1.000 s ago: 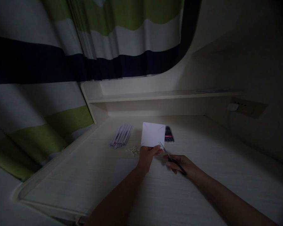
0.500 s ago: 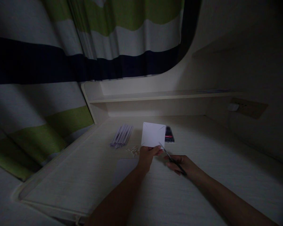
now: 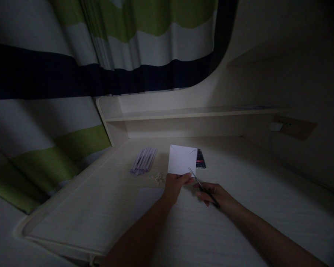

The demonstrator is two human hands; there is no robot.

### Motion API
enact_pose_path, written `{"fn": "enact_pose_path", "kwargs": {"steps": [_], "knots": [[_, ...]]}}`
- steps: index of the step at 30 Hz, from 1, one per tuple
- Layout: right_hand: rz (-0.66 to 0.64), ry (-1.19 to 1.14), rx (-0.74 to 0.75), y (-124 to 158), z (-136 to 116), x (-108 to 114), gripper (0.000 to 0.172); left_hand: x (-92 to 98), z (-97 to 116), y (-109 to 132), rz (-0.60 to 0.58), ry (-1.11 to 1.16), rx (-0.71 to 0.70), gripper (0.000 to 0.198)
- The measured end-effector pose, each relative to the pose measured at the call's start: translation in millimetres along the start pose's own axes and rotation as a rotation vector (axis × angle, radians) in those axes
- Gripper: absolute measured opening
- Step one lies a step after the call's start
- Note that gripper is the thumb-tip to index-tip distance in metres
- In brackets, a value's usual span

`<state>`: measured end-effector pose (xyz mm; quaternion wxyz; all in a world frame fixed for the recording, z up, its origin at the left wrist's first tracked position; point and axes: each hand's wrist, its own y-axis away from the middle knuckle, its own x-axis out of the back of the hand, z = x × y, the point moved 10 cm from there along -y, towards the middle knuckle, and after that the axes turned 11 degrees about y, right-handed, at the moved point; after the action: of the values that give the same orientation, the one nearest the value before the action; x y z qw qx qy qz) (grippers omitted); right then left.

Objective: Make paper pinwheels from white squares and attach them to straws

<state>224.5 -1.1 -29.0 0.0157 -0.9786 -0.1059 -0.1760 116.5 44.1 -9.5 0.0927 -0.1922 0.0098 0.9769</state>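
A square of white paper [image 3: 182, 159] with diagonal lines at its corners is held up over the desk by my left hand [image 3: 176, 187], thumb on top along the near edge. My right hand [image 3: 211, 193] is closed around the dark handles of a pair of scissors [image 3: 199, 184]. The scissor blades lie at the paper's near right corner, close to my left thumb. Whether that corner is being cut through is too small to tell.
Left of the paper lies a bundle of rolled paper sticks [image 3: 144, 160], with small pale pieces [image 3: 157, 178] nearer me. Another white sheet [image 3: 146, 198] is partly under my left forearm. A dark, blurred-out item [image 3: 201, 159] sits behind the paper's right edge. A shelf [image 3: 167, 115] spans the back.
The paper and my left hand have shifted slightly to the right. The scissors stay at the near right corner, my right hand almost still.
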Motion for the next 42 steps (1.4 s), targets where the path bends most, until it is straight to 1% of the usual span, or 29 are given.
{"fn": "enact_pose_path", "kwargs": {"steps": [5, 12, 15, 20, 24, 27, 34, 38, 42], "knots": [[0.0, 0.045, 0.027, 2, -3, 1, 0.04, -3.5, 6, 3, 0.001, 0.01, 0.003, 0.023], [0.033, 0.019, -0.09, 5, 3, 4, 0.041, -4.2, 7, 4, 0.004, 0.018, 0.006, 0.024], [0.046, 0.031, -0.109, 7, 1, 5, 0.041, -3.8, 6, 3, 0.002, 0.024, 0.007, 0.025], [0.038, 0.026, -0.076, 6, -3, 5, 0.038, -5.5, 2, 2, -0.028, 0.019, 0.013, 0.025], [0.012, 0.022, -0.033, 4, -4, 2, 0.039, -7.0, -2, 3, -0.048, 0.016, 0.038, 0.022], [0.004, 0.043, -0.015, 4, -5, 2, 0.04, -9.6, 0, 3, -0.078, 0.015, 0.03, 0.021], [0.032, 0.034, -0.074, 8, -5, 4, 0.037, -11.7, 1, 5, -0.091, 0.033, 0.03, 0.026], [0.018, 0.012, -0.038, 6, -8, 3, 0.039, -11.1, -3, 5, -0.075, 0.013, 0.069, 0.024], [0.021, 0.015, -0.024, 5, -4, 3, 0.034, -13.1, -6, 5, -0.094, 0.032, 0.085, 0.026]]}}
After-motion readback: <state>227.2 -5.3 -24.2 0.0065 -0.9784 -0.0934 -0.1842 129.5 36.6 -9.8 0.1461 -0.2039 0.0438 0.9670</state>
